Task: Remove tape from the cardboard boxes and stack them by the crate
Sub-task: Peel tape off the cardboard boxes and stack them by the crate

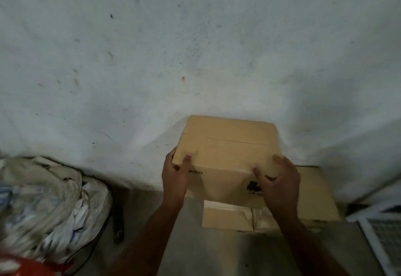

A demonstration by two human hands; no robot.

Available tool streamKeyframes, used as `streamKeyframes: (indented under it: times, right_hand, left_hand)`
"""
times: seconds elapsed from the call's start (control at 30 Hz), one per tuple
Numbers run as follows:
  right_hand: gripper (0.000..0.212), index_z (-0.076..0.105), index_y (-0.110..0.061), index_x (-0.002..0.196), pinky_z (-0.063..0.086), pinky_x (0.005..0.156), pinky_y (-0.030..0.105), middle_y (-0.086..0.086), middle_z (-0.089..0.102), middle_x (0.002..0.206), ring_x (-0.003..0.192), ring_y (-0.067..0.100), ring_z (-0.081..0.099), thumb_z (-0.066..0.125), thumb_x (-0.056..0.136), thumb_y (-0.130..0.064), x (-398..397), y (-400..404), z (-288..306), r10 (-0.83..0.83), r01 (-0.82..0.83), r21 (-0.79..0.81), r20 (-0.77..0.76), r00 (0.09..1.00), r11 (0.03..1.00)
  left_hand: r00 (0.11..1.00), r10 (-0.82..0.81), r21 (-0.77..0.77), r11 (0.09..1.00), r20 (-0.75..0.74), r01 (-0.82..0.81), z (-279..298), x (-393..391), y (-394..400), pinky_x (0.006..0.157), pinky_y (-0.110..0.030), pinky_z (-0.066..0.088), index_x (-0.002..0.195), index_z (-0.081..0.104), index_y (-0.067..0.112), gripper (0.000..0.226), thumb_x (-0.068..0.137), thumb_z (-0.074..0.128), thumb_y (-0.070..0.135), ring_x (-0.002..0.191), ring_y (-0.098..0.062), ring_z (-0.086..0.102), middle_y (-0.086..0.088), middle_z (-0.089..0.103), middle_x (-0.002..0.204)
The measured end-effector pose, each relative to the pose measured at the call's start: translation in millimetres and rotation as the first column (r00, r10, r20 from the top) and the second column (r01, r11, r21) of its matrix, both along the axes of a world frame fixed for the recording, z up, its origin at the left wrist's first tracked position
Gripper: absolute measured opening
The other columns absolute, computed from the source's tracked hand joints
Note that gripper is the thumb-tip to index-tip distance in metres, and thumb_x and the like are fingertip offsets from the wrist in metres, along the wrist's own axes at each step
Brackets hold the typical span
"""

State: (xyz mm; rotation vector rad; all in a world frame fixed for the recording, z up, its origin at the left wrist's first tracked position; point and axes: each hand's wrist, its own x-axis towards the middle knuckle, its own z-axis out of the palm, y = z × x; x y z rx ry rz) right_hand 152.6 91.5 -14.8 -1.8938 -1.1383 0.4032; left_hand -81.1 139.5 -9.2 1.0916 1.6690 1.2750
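I hold a closed tan cardboard box (227, 147) in front of a stained white wall, above the floor. My left hand (174, 175) grips its near left corner, thumb on the top face. My right hand (277, 183) grips the near right corner, fingers curled over the edge and front face. Black print shows on the front face. A seam line runs across the top. Below the held box lie other cardboard boxes (316, 195) on the floor, one with pale tape along its flaps (230, 208). The white grid crate (384, 234) sits at the lower right edge.
A large white sack (47, 202) of crumpled material fills the lower left, with something red (28, 267) at the bottom corner. A dark tool or bar (118, 217) lies on the grey floor beside the sack. The wall stands close behind the boxes.
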Motion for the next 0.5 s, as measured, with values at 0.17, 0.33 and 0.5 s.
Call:
streamKeyframes:
  times: [0.17, 0.33, 0.5]
  right_hand:
    - [0.078, 0.057, -0.017, 0.127, 0.045, 0.101, 0.048, 0.005, 0.057, 0.13, 0.121, 0.026, 0.05, 0.054, 0.073, -0.073, 27, -46, 79, -0.144, 0.143, 0.16, -0.004, 0.99, 0.977]
    - [0.073, 0.055, -0.023, 0.126, 0.05, 0.095, 0.055, 0.004, 0.054, 0.133, 0.12, 0.025, 0.052, 0.056, 0.075, -0.075, 69, -95, 125, -0.232, 0.231, 0.238, -0.025, 0.972, 0.944]
    - [0.065, 0.058, -0.022, 0.123, 0.049, 0.097, 0.051, 0.004, 0.055, 0.131, 0.12, 0.022, 0.052, 0.064, 0.075, -0.066, 127, -153, 163, -0.323, 0.305, 0.312, 0.005, 0.946, 0.9]
  left_hand:
    - [0.991, -0.126, 0.115, 0.986, 0.046, 0.12, 91, 33, -17, 0.082, -0.023, 0.051, 0.141, 0.053, 0.031, 0.054, 0.092, 0.064, 0.05, 0.108, -0.004, 0.06, 0.011, 0.062, 0.126]
    - [0.957, -0.274, 0.202, 0.947, 0.099, 0.25, 144, 83, -46, 0.093, -0.031, 0.052, 0.14, 0.053, 0.033, 0.068, 0.08, 0.064, 0.063, 0.113, -0.006, 0.06, 0.012, 0.062, 0.128]
    - [0.923, -0.369, 0.257, 0.908, 0.112, 0.332, 171, 147, -82, 0.089, -0.028, 0.05, 0.141, 0.051, 0.034, 0.058, 0.089, 0.067, 0.052, 0.113, -0.002, 0.058, 0.011, 0.06, 0.129]
